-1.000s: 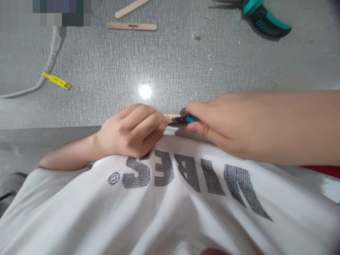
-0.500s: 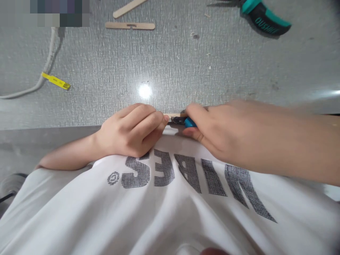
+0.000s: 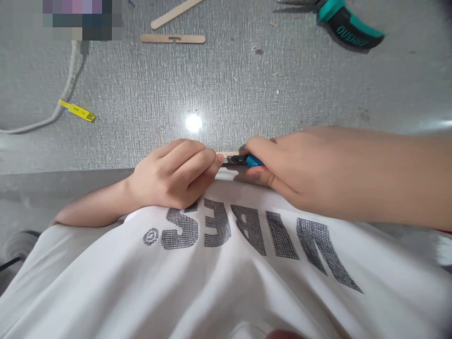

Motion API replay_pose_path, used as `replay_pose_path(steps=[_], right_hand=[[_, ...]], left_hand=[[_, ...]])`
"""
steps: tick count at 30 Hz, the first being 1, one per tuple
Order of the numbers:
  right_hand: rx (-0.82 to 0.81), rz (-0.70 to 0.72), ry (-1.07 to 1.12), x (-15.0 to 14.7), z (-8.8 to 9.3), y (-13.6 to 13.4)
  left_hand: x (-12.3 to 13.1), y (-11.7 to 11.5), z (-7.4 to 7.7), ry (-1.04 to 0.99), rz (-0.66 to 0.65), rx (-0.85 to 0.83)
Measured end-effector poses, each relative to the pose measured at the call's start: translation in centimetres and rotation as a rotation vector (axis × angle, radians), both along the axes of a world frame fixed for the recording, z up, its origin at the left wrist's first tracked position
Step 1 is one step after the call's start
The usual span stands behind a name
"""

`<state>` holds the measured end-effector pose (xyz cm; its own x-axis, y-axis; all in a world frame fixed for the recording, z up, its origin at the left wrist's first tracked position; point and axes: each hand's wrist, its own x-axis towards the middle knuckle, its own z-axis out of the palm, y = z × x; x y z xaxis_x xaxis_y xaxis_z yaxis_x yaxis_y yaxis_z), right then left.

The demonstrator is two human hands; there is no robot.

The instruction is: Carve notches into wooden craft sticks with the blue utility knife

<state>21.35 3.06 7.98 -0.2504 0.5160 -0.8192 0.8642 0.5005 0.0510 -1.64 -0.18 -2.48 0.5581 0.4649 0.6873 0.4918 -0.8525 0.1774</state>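
Observation:
At the near edge of the grey table (image 3: 219, 89), my left hand (image 3: 173, 174) is curled shut, its fingertips pressing one end of a thin wooden craft stick (image 3: 231, 154). My right hand (image 3: 286, 165) is closed around a small blue-handled utility knife (image 3: 247, 161), whose dark blade end lies against the stick between my two hands. Most of the stick and the knife is hidden under my fingers. My white printed T-shirt (image 3: 226, 263) fills the lower part of the view.
Two more wooden sticks, one notched (image 3: 173, 38) and one plain (image 3: 174, 13), lie at the far side. Teal-and-black pliers (image 3: 348, 26) rest at the far right. A white cable (image 3: 63, 89) with a yellow tag (image 3: 76, 110) runs along the left.
My right forearm dipped slightly and came back; the knife shifted a little along the stick. My left hand has stayed in place.

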Motion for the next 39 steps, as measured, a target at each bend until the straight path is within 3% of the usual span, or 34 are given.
replay_pose_path(steps=[6,17,27,32,39], right_hand=[[-0.026,-0.009,-0.076,-1.4,1.2,0.5],[-0.05,-0.013,-0.041,-1.4,1.6,2.0],[0.02,0.07,-0.035,-0.6,0.5,0.0],[0.068,0.04,0.061,-0.1,-0.5,-1.1],[0.065,0.002,0.096,0.5,-0.3,-0.2]], left_hand=[[0.0,0.0,0.0,0.004,0.001,-0.003],[-0.2,0.0,0.3,0.081,-0.027,0.037],[-0.2,0.0,0.2,0.069,-0.035,0.025],[-0.1,0.0,0.2,0.028,-0.024,0.006],[-0.1,-0.3,0.1,0.046,0.016,-0.015]])
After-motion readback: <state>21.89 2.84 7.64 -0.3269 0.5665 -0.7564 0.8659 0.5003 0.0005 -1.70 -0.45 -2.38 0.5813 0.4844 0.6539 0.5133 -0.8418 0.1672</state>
